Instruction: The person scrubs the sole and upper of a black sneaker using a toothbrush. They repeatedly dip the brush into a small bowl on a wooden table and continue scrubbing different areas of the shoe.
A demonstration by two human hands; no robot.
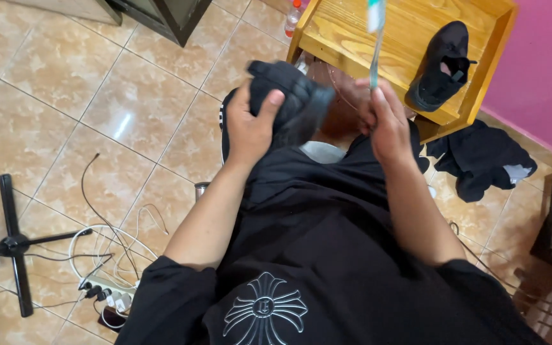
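My left hand [250, 124] grips a black shoe [292, 96], thumb pressed on its upper, holding it up over my lap. My right hand [388, 124] is closed around the handle of a thin brush, like a toothbrush [374, 45], which points up and away with its pale head near the top edge. The two hands are close together, a short gap between shoe and brush. A second black shoe [442, 64] lies on its side on a low wooden stand [352, 38] just beyond my hands.
A dark bundle of cloth [480, 160] lies on the tiled floor by the pink wall [544, 76]. At lower left are a power strip [107, 291] with tangled cables and a black tripod base [11, 243]. A bottle [293, 18] stands beside the stand.
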